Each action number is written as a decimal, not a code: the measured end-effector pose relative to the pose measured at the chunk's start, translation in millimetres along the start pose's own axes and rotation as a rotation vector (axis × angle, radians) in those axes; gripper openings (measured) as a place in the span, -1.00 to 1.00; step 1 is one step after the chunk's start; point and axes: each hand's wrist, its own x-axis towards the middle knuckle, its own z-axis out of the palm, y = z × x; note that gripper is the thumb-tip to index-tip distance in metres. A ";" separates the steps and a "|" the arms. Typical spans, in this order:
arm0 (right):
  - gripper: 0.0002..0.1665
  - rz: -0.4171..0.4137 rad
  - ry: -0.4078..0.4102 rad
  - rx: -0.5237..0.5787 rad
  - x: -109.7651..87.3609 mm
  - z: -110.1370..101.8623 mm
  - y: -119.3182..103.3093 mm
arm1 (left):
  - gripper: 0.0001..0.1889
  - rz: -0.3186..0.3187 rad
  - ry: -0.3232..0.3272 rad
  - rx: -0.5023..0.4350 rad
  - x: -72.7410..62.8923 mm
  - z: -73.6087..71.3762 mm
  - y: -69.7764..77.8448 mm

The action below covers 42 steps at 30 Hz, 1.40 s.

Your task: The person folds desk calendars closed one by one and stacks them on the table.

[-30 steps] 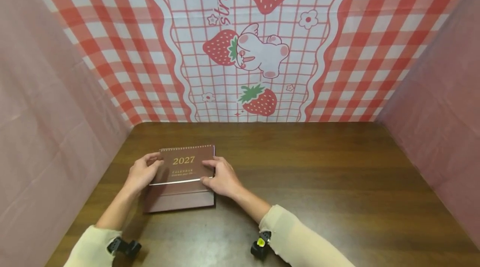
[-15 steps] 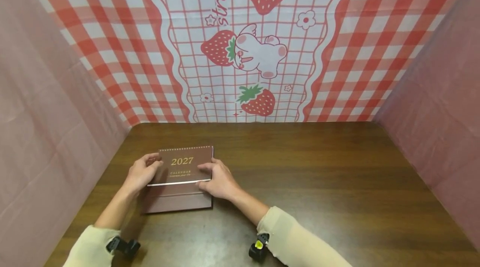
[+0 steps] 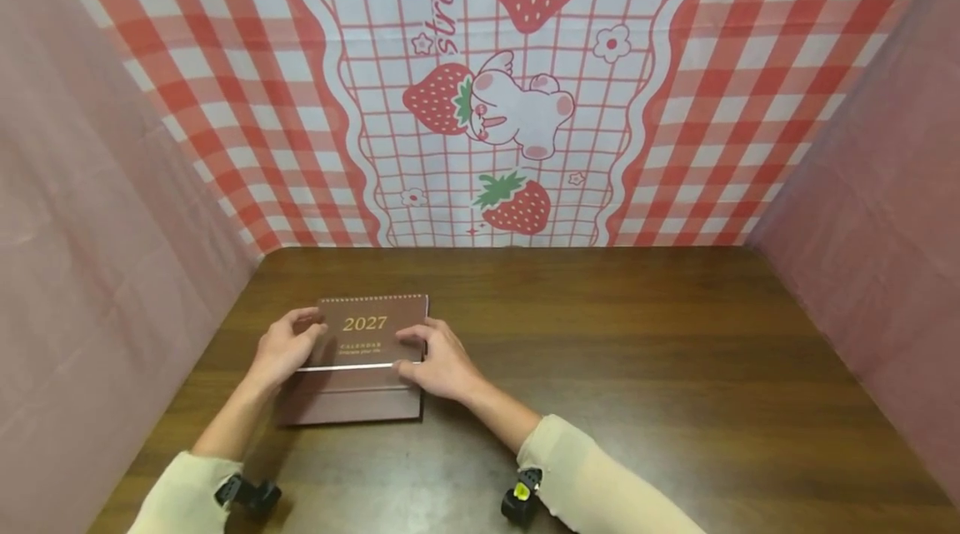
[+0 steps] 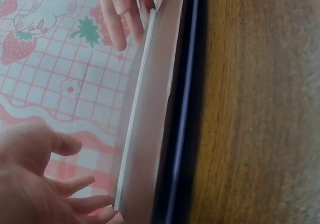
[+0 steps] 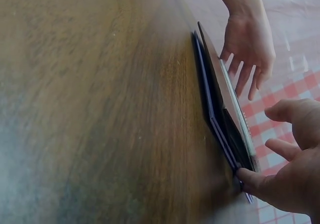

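Note:
A brown desk calendar (image 3: 364, 338) with gold "2027" lettering and a spiral binding along its far edge lies at the left of the table. Its pages rest over a folded base board (image 3: 352, 406), whose lower part extends toward me. In the right wrist view, a narrow gap shows between the board and the pages. My left hand (image 3: 281, 349) is at the calendar's left edge, fingertips right at the side. My right hand (image 3: 447, 361) is at the right edge, and one extended finger (image 5: 252, 180) touches the board's edge. Neither hand is curled round the calendar.
The brown wooden table (image 3: 637, 367) extends to the right. Behind it hangs a red-and-white checked cloth (image 3: 720, 142) with strawberries, and pink cloth walls (image 3: 870, 209) flank both sides. Black wrist cameras (image 3: 519, 501) sit at the sleeves.
My right hand has shifted slightly left. The front part of the base board has slid a little left too, while my left hand stays nearly still.

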 end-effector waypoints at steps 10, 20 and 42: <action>-0.42 -0.064 0.018 -0.061 1.4 -12.0 1.3 | -0.43 0.026 0.102 0.045 -50.9 -16.7 75.5; -0.43 -0.051 0.000 -0.030 -38.5 -74.3 -46.7 | -0.47 0.046 0.094 0.042 -92.6 -25.0 139.2; -0.56 -0.077 0.089 -0.124 -78.1 -170.5 -23.8 | -0.51 0.180 0.020 0.051 -104.0 -3.0 180.4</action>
